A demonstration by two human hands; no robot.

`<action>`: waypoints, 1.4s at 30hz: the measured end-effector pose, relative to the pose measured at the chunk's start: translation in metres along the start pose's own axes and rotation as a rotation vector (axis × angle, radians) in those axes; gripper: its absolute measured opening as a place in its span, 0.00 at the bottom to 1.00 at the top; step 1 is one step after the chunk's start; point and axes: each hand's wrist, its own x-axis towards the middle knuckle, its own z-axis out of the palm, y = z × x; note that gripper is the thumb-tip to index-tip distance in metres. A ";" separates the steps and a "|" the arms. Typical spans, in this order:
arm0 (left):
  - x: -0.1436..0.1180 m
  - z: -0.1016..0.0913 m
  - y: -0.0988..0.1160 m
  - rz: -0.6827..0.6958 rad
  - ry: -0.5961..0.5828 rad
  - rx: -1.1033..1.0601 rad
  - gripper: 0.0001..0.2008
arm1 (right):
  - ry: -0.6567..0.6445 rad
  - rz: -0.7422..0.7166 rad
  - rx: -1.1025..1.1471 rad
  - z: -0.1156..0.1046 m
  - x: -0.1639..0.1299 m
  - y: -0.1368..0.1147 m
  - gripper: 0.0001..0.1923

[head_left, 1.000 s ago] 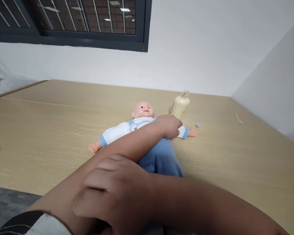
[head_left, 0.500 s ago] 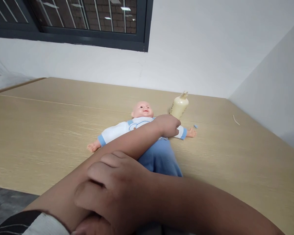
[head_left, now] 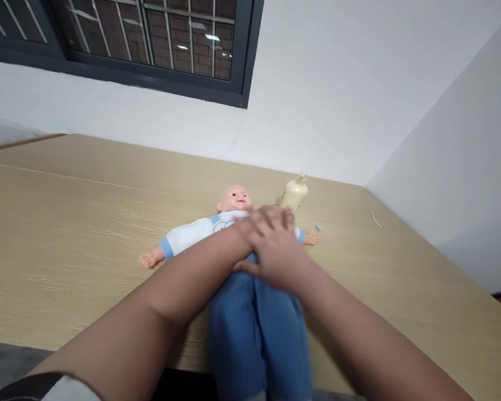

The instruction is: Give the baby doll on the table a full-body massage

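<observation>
A baby doll [head_left: 190,235] in a white and light-blue top and blue trousers lies face up on the wooden table. Across its chest reaches my left hand [head_left: 275,210], its fingers mostly covered and blurred, so whether it grips anything is unclear. On the back of that hand and its wrist lies my right hand [head_left: 278,248], open, fingers spread, thumb pointing left. A pale cream pump bottle [head_left: 295,192] stands just beyond my hands, beside the doll's head.
The light wooden table [head_left: 87,206] runs back to a white wall with a dark-framed window [head_left: 192,83]. By the doll's hand lies a small blue scrap [head_left: 318,228]. Farther right is a thin pale strip [head_left: 376,219]. Clear plastic [head_left: 4,131] shows at far left.
My right hand has slid up from my left forearm onto the back of my left hand, its fingers opening out. More of the doll's legs now shows, and the view has shifted slightly.
</observation>
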 end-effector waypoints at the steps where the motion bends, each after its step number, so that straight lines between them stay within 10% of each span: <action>1: 0.001 0.000 0.000 0.018 -0.005 0.024 0.15 | 0.004 0.178 -0.094 0.001 -0.004 0.020 0.45; 6: 0.004 -0.002 0.000 0.099 0.000 0.149 0.07 | -0.050 0.612 -0.258 0.008 -0.038 0.086 0.47; 16: -0.003 -0.007 -0.002 0.159 0.131 0.152 0.09 | 0.112 0.466 0.048 0.041 -0.052 0.096 0.26; 28: -0.046 -0.031 -0.014 0.110 0.572 0.007 0.08 | 0.148 0.306 0.149 0.058 -0.045 0.075 0.30; 42: -0.137 -0.037 -0.094 -0.054 0.494 0.340 0.15 | 0.159 0.523 -0.001 0.060 -0.044 0.082 0.31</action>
